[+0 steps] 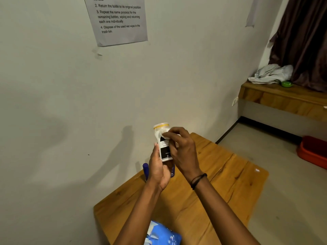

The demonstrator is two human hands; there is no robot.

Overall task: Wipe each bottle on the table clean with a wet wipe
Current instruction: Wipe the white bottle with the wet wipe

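I hold a white bottle (pixel 164 147) with a black label and a yellow ring under its cap up in front of the wall, above the wooden table (pixel 221 177). My left hand (pixel 158 171) grips its lower part from the left. My right hand (pixel 180 149) presses a white wet wipe (pixel 166 134) against the bottle's upper side. Behind my left hand stands a blue bottle (pixel 145 169), mostly hidden. A second blue item (pixel 172 171) peeks out between my hands.
A blue pack of wet wipes (pixel 162 234) lies at the table's near edge. An instruction sheet (pixel 118 18) hangs on the wall. To the right are a wooden ledge (pixel 283 98) with a crumpled cloth, a dark curtain, and a red tub (pixel 313 152) on the floor.
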